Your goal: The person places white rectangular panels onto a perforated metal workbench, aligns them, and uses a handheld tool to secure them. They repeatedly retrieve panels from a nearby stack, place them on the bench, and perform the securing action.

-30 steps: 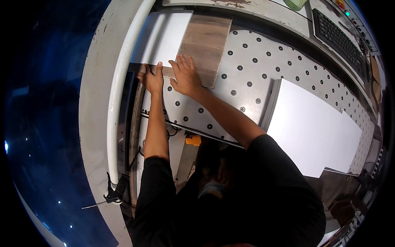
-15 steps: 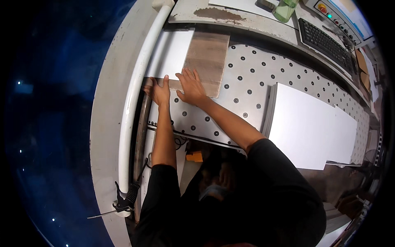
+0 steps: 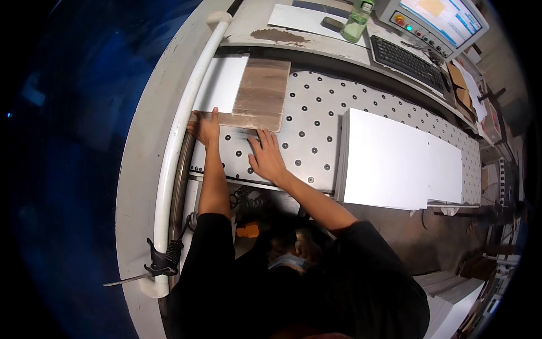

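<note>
A brown wood-grain board (image 3: 262,90) lies at the far left of the metal table, with a white sheet (image 3: 226,85) covering or bordering its left part. My left hand (image 3: 206,129) is at the board's near left corner beside the white rail, thumb raised and apart from the fingers, which touch the board's end. At the board's near edge is my right hand (image 3: 267,158), palm down with spread fingers, its fingertips at or just touching that edge. Neither hand is wrapped round anything that I can see.
The metal table (image 3: 316,169) is dotted with black-ringed studs. A stack of white panels (image 3: 389,158) stands to the right. A long white rail (image 3: 183,124) borders the left, with a black-handled air gun (image 3: 165,260) near its lower end. Behind are a keyboard (image 3: 407,63), green bottle (image 3: 357,22) and control screen (image 3: 443,21).
My right hand has drawn back from the top of the board to its near edge. My left hand stays at the corner. The whole view has shifted, showing more of the screen.
</note>
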